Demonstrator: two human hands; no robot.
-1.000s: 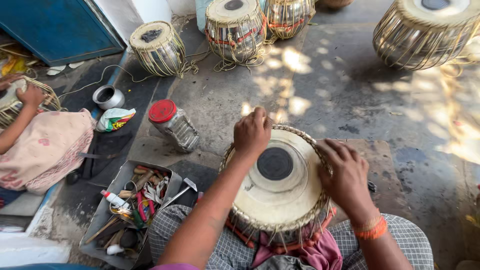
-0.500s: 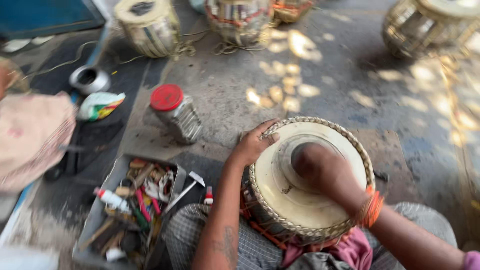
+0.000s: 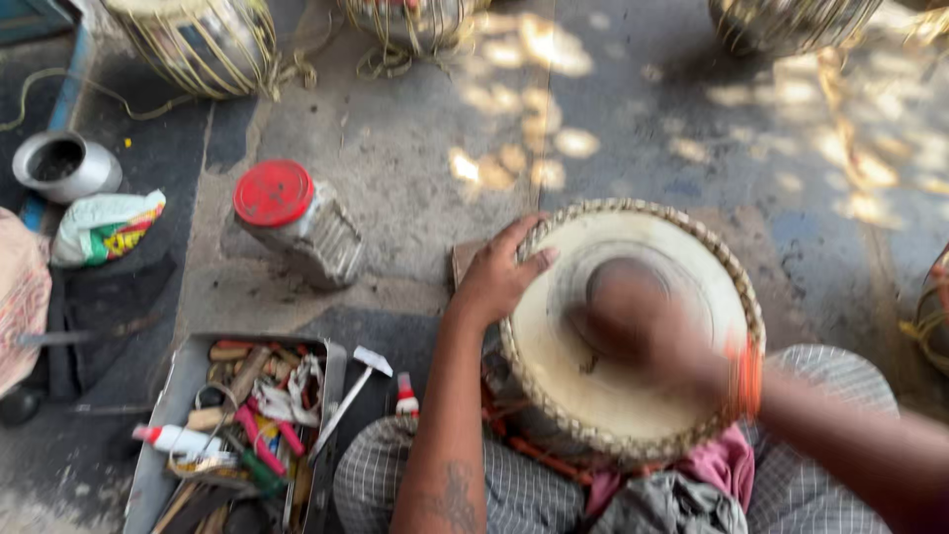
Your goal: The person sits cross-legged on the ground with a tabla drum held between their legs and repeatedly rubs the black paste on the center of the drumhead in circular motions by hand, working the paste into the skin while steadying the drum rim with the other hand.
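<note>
A round drum (image 3: 554, 371) with a pale skin and a braided rim rests on my lap, over checked cloth and a pink rag (image 3: 727, 463). My left hand (image 3: 499, 272) grips the drum's left rim, with its fingers laid on the skin. Motion blurs my right hand (image 3: 633, 316), which sits over the dark centre patch of the skin. Whether it holds anything cannot be told. An orange band (image 3: 743, 376) circles that wrist.
A jar with a red lid (image 3: 297, 222) lies on the concrete to the left. A metal tray (image 3: 163, 396) of tools sits by my left knee, with a small hammer (image 3: 351, 381) beside it. Other drums (image 3: 198, 40) stand at the back. A metal pot (image 3: 64, 166) and a bag (image 3: 104, 227) are far left.
My right hand has left the drum's right rim and now moves over the centre of the skin. The camera has tilted down and closer. My left hand stays on the left rim.
</note>
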